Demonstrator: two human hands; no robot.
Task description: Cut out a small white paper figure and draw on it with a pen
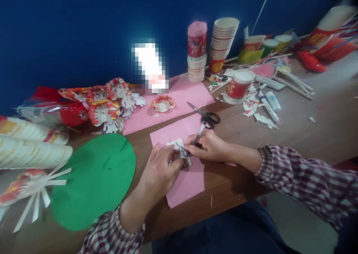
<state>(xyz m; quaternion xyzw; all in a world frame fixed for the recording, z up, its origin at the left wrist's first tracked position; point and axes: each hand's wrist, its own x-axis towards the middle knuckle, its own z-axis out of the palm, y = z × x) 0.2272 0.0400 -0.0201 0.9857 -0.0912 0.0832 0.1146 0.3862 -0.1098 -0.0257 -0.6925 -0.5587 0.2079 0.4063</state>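
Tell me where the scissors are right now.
In the head view, the scissors lie slightly right of centre, just beyond the right hand and its pen, with their blades pointing away to the left.

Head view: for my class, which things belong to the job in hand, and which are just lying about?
In use:
- pen, held in the right hand
- small white paper, under the left hand
- pink sheet beneath it

Apparently just lying about:
- black-handled scissors
- green disc
- stack of paper cups
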